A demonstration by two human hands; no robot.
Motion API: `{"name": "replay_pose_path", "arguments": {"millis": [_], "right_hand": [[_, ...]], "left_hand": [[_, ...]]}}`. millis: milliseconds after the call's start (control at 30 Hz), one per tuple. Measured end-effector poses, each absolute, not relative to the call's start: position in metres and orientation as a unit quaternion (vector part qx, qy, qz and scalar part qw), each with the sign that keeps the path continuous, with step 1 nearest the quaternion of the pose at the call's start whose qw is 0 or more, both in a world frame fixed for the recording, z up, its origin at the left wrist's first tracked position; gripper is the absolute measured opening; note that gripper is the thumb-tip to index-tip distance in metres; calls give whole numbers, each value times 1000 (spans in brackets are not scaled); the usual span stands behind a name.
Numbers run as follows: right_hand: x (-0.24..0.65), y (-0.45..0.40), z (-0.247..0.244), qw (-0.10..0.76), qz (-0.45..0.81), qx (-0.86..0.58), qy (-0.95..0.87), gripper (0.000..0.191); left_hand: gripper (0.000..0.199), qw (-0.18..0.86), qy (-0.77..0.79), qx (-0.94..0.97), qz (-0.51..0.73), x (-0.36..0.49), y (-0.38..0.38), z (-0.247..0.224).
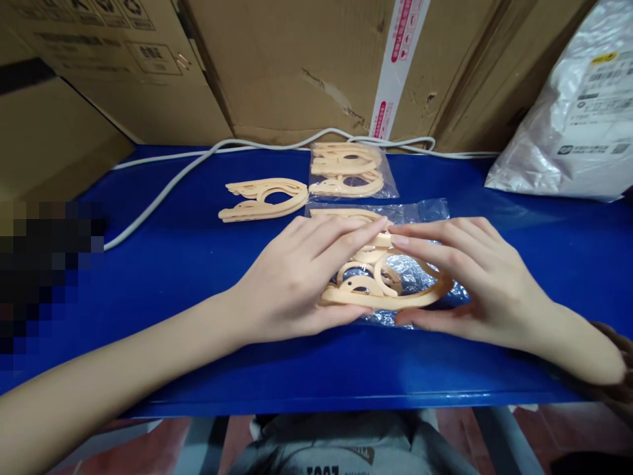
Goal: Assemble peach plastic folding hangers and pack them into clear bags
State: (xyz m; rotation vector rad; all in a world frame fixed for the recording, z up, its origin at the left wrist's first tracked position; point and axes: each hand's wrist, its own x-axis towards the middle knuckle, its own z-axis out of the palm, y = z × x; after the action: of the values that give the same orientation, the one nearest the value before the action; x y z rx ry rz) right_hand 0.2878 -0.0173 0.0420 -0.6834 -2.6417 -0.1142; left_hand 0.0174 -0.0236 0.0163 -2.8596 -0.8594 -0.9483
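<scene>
Between my hands lies a beige folding piece point(395, 301) with curved arms, above a clear plastic bag point(430, 212) on the blue table. My left hand point(301, 274) grips its left end, fingers over the top and thumb along the near edge. My right hand point(475, 284) curves around its right side, fingertips at the upper edge and thumb by the near edge. The fingertips of both hands meet near the top of the piece. Other beige parts show partly beneath it, and my fingers hide some of them.
Behind my left hand lies a loose beige piece point(267, 199), beside a clear bag of similar pieces point(346, 170). A white cable point(198, 160) runs along the back of the blue table point(247, 389). Cardboard boxes point(297, 66) stand behind; a white plastic parcel point(568, 132) sits at right.
</scene>
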Motion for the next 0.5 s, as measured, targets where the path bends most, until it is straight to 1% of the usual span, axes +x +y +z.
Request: {"name": "replay_pose_path", "arguments": {"millis": [167, 267, 400, 433, 500], "right_hand": [[286, -20, 41, 181, -58, -246, -951, 73], [284, -22, 40, 177, -62, -249, -950, 70], [286, -21, 46, 186, -67, -270, -942, 72], [289, -20, 49, 191, -65, -284, -937, 74], [299, -14, 58, 202, -59, -323, -923, 78]], "left_hand": [[76, -15, -279, -908, -313, 18, -22, 13], [75, -19, -275, -909, -313, 20, -23, 12], [83, -43, -293, -905, -307, 20, -25, 14], [82, -50, -303, -900, -309, 18, -24, 15], [73, -54, -324, -890, -317, 14, -22, 18]]}}
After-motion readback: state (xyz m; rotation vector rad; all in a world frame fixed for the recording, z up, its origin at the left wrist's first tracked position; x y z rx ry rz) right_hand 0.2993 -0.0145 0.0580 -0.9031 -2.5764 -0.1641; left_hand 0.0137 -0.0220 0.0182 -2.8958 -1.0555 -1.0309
